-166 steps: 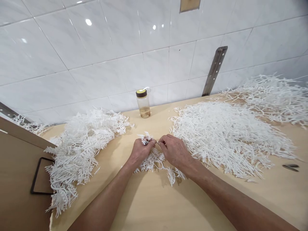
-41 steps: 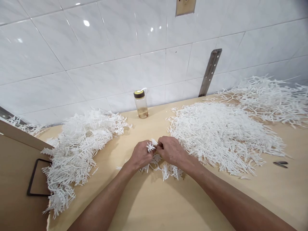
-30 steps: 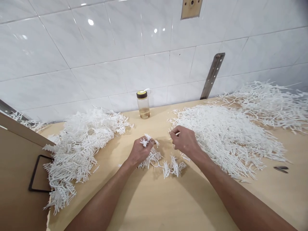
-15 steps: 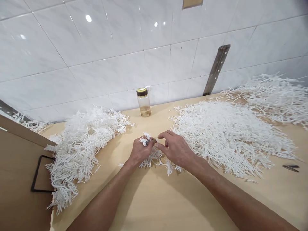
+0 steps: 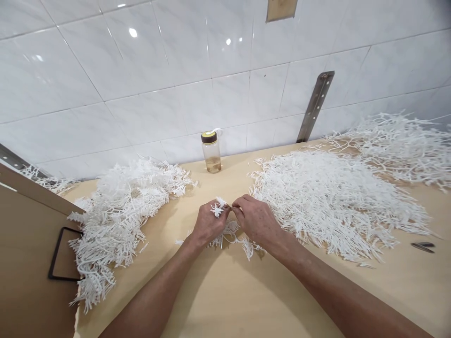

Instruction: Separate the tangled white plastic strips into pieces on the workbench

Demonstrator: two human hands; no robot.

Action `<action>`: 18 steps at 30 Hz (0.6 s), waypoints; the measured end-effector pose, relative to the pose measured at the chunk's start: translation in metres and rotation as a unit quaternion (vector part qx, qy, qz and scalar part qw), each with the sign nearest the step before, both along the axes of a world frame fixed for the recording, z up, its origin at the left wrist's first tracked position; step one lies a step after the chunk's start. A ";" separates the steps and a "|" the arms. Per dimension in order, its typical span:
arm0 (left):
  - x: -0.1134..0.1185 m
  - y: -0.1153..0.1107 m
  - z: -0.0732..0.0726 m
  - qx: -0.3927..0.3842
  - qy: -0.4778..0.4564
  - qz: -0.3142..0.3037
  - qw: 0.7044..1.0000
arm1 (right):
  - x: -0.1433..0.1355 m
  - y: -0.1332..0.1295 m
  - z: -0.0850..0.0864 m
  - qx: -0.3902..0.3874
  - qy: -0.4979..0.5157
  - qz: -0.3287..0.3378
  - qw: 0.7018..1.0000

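White sprig is held mid-desk in the left hand, fingers closed. Right hand is pinched shut at its 3 o'clock; contents can't be told. Likely light, springy, fragile-tipped; best gripped by the stem. Loose pile is spread at 2 o'clock.

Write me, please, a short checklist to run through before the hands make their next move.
1. Left hand holding a white piece: ok.
2. Right hand gripping something in its fingers: cannot tell, too small to see.
3. Bottle upright and apart from both hands: ok.
4. Table below the hands free of loose clumps: not ok, some lie there.
5. Small dark tool clear of the large pile: ok.
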State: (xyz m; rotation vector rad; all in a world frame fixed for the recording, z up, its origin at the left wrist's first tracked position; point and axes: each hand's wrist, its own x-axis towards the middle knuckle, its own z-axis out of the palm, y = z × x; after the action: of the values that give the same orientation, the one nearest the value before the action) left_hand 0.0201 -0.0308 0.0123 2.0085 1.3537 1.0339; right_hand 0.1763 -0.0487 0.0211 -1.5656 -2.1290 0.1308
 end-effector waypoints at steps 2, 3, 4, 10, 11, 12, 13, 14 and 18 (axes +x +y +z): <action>0.000 0.000 -0.002 0.011 0.009 0.002 1.000 | 0.000 0.000 0.002 -0.012 -0.004 -0.012 1.000; -0.001 0.000 -0.003 0.018 0.018 0.004 1.000 | 0.000 -0.001 0.003 -0.017 -0.007 -0.014 1.000; -0.001 0.001 -0.004 0.027 0.029 0.005 0.999 | 0.000 -0.001 0.004 -0.020 -0.010 -0.015 1.000; -0.004 0.003 -0.011 0.088 0.115 -0.030 0.989 | -0.002 -0.003 0.004 -0.043 -0.016 -0.017 0.999; -0.004 0.003 -0.011 0.100 0.124 -0.034 0.987 | -0.003 -0.002 0.002 -0.047 -0.006 -0.021 0.999; -0.004 0.003 -0.012 0.111 0.132 -0.036 0.984 | -0.005 -0.001 0.000 -0.053 0.010 -0.026 0.998; -0.005 0.003 -0.012 0.120 0.137 -0.037 0.982 | -0.006 0.001 -0.002 -0.060 0.029 -0.033 0.997; -0.005 0.002 -0.012 0.130 0.140 -0.038 0.981 | -0.007 0.003 -0.003 -0.070 0.048 -0.039 0.996; -0.005 -0.001 -0.007 0.166 0.104 -0.064 0.979 | 0.000 0.014 -0.003 -0.080 0.066 -0.081 0.991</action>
State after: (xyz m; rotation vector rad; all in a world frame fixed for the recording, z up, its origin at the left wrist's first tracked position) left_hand 0.0156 -0.0322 0.0050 2.4747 1.1937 1.0721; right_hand 0.1766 -0.0347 0.0178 -1.7632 -1.9213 0.3465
